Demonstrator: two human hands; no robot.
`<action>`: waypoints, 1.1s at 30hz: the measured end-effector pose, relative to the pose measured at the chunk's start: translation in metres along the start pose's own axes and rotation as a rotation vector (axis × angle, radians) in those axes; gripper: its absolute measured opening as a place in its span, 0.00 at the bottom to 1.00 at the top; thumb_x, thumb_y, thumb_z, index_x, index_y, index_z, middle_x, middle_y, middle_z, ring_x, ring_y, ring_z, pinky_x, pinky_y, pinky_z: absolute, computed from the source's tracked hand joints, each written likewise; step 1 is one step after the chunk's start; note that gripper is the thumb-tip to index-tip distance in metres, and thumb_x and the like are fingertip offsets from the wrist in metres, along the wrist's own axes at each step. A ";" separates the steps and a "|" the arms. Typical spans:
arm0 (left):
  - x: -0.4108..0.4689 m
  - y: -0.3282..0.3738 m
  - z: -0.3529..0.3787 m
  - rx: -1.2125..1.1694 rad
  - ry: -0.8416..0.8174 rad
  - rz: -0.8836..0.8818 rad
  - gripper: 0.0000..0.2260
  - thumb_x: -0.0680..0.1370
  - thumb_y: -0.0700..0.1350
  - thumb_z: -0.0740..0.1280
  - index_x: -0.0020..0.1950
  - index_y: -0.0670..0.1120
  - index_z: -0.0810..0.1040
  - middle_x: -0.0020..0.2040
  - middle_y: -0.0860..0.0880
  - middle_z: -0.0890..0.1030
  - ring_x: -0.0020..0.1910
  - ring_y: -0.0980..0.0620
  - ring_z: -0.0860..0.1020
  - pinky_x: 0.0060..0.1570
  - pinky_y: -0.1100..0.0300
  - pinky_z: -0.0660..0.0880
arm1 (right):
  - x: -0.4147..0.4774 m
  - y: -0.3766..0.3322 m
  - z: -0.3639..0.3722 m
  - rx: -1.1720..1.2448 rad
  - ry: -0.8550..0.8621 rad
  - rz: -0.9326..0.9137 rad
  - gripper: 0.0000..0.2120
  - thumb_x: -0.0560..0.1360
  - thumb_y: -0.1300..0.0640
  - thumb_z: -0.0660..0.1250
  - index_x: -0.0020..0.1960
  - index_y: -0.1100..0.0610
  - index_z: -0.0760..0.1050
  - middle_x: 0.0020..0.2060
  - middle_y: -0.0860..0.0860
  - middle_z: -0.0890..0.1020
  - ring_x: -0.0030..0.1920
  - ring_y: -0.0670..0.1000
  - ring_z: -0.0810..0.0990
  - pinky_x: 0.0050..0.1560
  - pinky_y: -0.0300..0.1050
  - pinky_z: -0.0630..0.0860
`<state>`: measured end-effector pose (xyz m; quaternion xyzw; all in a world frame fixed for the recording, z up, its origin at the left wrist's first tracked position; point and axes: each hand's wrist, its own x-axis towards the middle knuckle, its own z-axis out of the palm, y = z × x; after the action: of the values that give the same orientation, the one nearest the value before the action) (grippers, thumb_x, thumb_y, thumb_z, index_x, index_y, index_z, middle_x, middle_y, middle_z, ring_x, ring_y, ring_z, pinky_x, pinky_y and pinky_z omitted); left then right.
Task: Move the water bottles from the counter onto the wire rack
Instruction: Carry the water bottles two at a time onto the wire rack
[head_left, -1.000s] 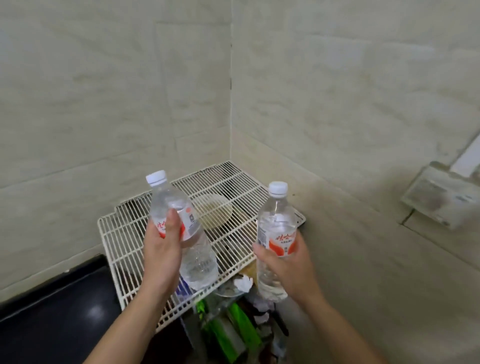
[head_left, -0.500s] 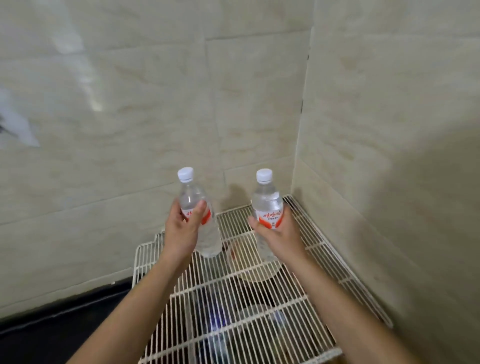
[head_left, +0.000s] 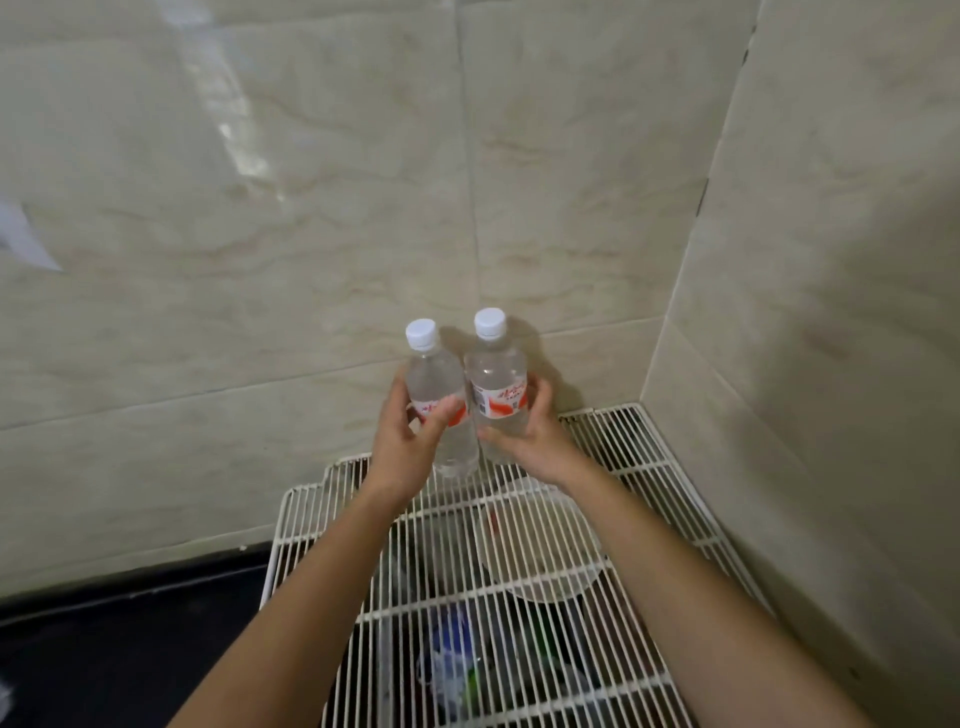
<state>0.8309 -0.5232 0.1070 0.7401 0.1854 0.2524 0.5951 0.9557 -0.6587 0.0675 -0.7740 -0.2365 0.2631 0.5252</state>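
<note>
Two clear water bottles with white caps and red-and-white labels stand upright side by side at the back of the white wire rack (head_left: 670, 483), near the tiled wall. My left hand (head_left: 410, 441) is wrapped around the left bottle (head_left: 434, 382). The right bottle (head_left: 493, 374) is gripped by my right hand (head_left: 530, 441). The two bottles touch or nearly touch each other. Their bases sit at the rack's wires; I cannot tell whether their weight rests on them.
A pale bowl (head_left: 540, 545) lies under the rack's wires, with a blue-and-green clutter of packages (head_left: 467, 665) lower down. A dark counter (head_left: 104, 649) runs to the left. Tiled walls meet in a corner at the right.
Both hands have brought the bottles together and further back toward the wall. The view has closed in on the rack.
</note>
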 end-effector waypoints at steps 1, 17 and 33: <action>-0.003 -0.007 -0.001 0.037 -0.017 -0.022 0.24 0.79 0.47 0.71 0.73 0.55 0.67 0.61 0.58 0.80 0.57 0.62 0.80 0.51 0.66 0.79 | 0.000 0.009 -0.004 -0.115 -0.037 0.020 0.46 0.70 0.44 0.78 0.74 0.44 0.48 0.74 0.51 0.69 0.71 0.55 0.72 0.70 0.59 0.71; -0.034 -0.077 0.007 0.294 -0.018 -0.100 0.27 0.83 0.47 0.62 0.80 0.56 0.57 0.65 0.61 0.78 0.57 0.70 0.78 0.56 0.68 0.75 | -0.013 0.047 0.023 -0.404 0.344 -0.182 0.34 0.66 0.40 0.79 0.68 0.52 0.77 0.58 0.49 0.83 0.54 0.49 0.82 0.58 0.51 0.81; -0.073 -0.054 -0.005 0.734 -0.032 -0.085 0.30 0.83 0.59 0.56 0.82 0.52 0.52 0.80 0.47 0.60 0.78 0.47 0.63 0.75 0.46 0.64 | -0.023 0.040 0.019 -0.281 0.184 -0.002 0.49 0.74 0.50 0.74 0.82 0.46 0.44 0.80 0.52 0.61 0.78 0.58 0.62 0.74 0.64 0.65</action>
<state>0.7708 -0.5488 0.0444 0.8998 0.2849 0.1323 0.3029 0.9296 -0.6735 0.0279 -0.8604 -0.2225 0.1550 0.4314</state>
